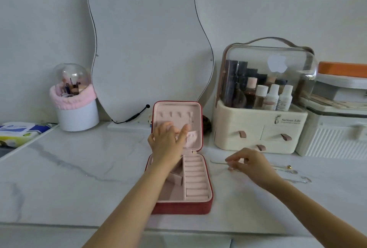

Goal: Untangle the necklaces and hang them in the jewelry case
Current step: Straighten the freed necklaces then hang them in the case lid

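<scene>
Currently the left hand [168, 140], fingers spread, is bracing the jewelry case [178, 160] lid; the right hand [250, 163] is pinching a necklace [218, 162] off the counter [79, 168], hooking next.

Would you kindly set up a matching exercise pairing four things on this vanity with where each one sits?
Things:
1. Left hand
2. Right hand
3. Brush holder
4. Jewelry case

Places:
A. At the far left, beside the mirror
B. In the middle of the table, lid open and upright
C. Against the inside of the case lid, below the hooks
D. Over a thin necklace lying right of the case

Pairs: 1-C, 2-D, 3-A, 4-B
</scene>
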